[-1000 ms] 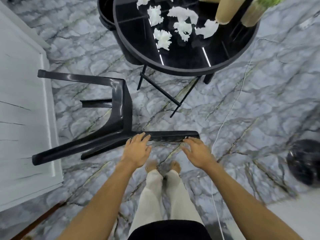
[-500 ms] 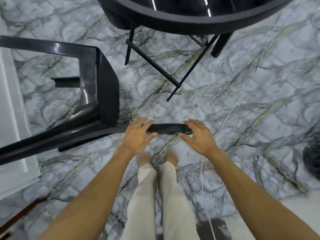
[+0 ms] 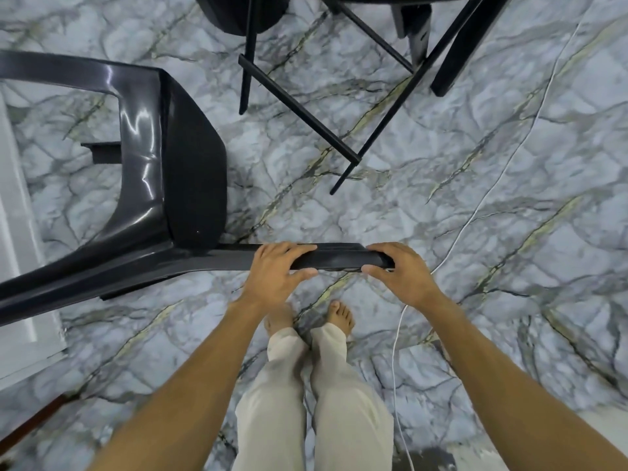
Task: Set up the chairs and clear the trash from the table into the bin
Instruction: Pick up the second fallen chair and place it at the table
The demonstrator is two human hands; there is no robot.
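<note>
The chair [image 3: 146, 185] lies on its side on the marble floor [image 3: 475, 96], to the left and just in front of the person, with its legs pointing to the left and its back reaching to the right, in front of the bare feet. Both hands hold the top edge of this back. The left hand [image 3: 275, 277] grips it nearer the seat, fingers curled over the top and thumb under. The right hand [image 3: 401, 273] grips the far corner in the same way. This wide two-handed hold at the end farthest from the legs looks chosen for leverage: I judge that the person is about to swing the back upward so that the chair turns onto its feet. The table frame [image 3: 299, 108] stands near, just beyond the seat, so the chair needs to rise without knocking the thin bars. A white cable [image 3: 393, 362] runs over the floor under the right wrist and beside the right foot, and it could catch a chair leg or a foot. A white panel [image 3: 20, 266] stands close at the left, near the chair legs, so there is little room on that side. The table top with the trash is out of view, so this part of the task seems not yet begun.
</note>
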